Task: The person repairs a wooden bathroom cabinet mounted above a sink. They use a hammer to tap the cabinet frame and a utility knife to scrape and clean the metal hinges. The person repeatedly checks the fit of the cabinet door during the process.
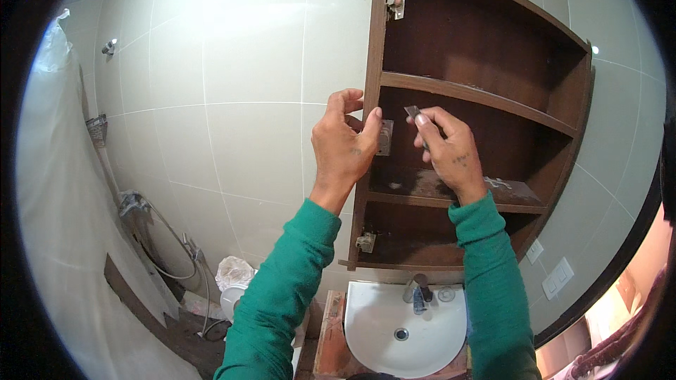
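My left hand (343, 142) is curled around the left side panel of a brown wooden wall cabinet (376, 42), its thumb on the panel's front edge. Just beside that thumb, a metal hinge plate (385, 138) is fixed to the inside of the panel. In front of the middle compartment, my right hand (451, 149) pinches a small, flat metal blade (412, 110) between thumb and fingers. Most of what lies inside this grip is hidden. The blade's tip points up and left, apart from the panel.
Other hinges sit at the cabinet's top left (397, 0) and bottom left (365, 242). Loose metal hardware (498, 183) lies on a shelf. Below is a white washbasin (366, 341) with a tap (418, 295). Plastic sheeting (56, 204) and a shower hose (169, 274) are at left.
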Demonstrator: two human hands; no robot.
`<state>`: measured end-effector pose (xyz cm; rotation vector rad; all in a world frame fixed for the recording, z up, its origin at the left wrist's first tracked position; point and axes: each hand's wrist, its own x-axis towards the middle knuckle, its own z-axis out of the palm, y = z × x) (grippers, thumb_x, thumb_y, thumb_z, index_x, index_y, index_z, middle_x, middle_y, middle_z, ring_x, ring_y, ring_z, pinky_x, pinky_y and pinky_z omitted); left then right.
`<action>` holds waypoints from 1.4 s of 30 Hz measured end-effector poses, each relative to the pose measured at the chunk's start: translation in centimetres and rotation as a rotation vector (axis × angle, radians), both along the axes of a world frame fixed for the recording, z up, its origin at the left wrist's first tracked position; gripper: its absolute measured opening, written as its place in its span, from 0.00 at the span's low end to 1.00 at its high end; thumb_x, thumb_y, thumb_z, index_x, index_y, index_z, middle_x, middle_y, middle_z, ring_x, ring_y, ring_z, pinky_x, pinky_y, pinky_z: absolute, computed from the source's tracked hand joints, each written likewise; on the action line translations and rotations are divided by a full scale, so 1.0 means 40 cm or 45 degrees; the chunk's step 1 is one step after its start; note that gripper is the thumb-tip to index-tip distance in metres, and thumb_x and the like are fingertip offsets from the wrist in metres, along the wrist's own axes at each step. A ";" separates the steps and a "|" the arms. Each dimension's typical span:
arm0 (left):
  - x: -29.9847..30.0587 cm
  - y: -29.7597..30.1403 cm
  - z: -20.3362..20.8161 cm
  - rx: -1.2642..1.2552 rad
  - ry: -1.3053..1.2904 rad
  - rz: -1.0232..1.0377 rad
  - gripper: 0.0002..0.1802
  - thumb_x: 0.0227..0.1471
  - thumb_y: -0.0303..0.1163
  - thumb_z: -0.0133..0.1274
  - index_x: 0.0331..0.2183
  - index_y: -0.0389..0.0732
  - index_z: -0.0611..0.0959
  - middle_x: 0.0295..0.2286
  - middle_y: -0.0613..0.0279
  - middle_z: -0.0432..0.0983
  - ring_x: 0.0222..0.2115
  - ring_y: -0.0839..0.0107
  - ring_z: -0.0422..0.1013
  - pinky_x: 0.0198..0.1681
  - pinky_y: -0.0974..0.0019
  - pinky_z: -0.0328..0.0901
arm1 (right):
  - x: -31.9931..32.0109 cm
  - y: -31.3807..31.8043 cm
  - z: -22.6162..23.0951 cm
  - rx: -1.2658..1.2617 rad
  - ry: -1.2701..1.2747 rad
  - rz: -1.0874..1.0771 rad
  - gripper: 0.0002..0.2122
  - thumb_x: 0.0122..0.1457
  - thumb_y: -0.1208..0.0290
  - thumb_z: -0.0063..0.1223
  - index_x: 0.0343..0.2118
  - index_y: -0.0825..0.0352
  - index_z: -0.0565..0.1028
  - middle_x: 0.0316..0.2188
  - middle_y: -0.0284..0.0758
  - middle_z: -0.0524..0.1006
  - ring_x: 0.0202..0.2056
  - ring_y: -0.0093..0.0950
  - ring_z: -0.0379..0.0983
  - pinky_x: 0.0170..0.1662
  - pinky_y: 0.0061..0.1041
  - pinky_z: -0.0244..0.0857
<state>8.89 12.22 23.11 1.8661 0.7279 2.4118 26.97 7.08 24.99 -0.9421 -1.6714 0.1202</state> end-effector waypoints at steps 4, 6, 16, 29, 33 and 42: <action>0.005 -0.011 -0.001 -0.034 -0.009 0.028 0.15 0.58 0.31 0.67 0.44 0.32 0.86 0.36 0.50 0.88 0.27 0.69 0.82 0.33 0.65 0.76 | -0.008 0.049 0.008 0.124 0.061 0.013 0.12 0.69 0.64 0.58 0.45 0.67 0.84 0.29 0.33 0.83 0.27 0.19 0.77 0.32 0.24 0.71; 0.018 -0.015 0.002 -0.033 0.000 0.110 0.16 0.58 0.32 0.66 0.45 0.32 0.87 0.36 0.50 0.88 0.27 0.69 0.83 0.32 0.65 0.76 | -0.018 0.068 0.006 0.249 0.038 -0.024 0.13 0.69 0.63 0.59 0.47 0.67 0.85 0.32 0.35 0.86 0.29 0.20 0.79 0.33 0.25 0.72; 0.027 -0.003 0.000 0.037 0.045 0.216 0.17 0.59 0.34 0.65 0.46 0.34 0.89 0.32 0.50 0.87 0.25 0.70 0.82 0.29 0.65 0.74 | -0.057 0.122 0.006 0.289 0.128 -0.005 0.15 0.68 0.62 0.61 0.49 0.67 0.85 0.36 0.37 0.88 0.33 0.21 0.82 0.36 0.25 0.77; 0.031 0.018 -0.001 0.185 0.167 0.527 0.17 0.61 0.35 0.63 0.44 0.31 0.88 0.31 0.44 0.85 0.29 0.55 0.84 0.33 0.58 0.76 | -0.056 0.131 0.009 0.261 0.151 0.125 0.14 0.69 0.62 0.60 0.47 0.68 0.86 0.34 0.35 0.87 0.33 0.19 0.80 0.35 0.24 0.74; 0.023 0.022 -0.005 0.140 0.150 0.412 0.17 0.61 0.35 0.63 0.44 0.31 0.87 0.32 0.45 0.85 0.29 0.56 0.83 0.34 0.57 0.76 | -0.065 0.138 0.007 0.227 0.166 0.133 0.13 0.69 0.63 0.60 0.44 0.69 0.86 0.33 0.34 0.87 0.32 0.19 0.79 0.37 0.25 0.72; 0.023 0.037 -0.012 0.180 0.132 0.432 0.16 0.62 0.36 0.63 0.44 0.32 0.88 0.32 0.48 0.87 0.28 0.62 0.85 0.32 0.62 0.76 | -0.072 0.130 0.014 0.241 0.231 0.186 0.13 0.68 0.64 0.60 0.44 0.69 0.86 0.34 0.36 0.87 0.34 0.23 0.81 0.40 0.27 0.74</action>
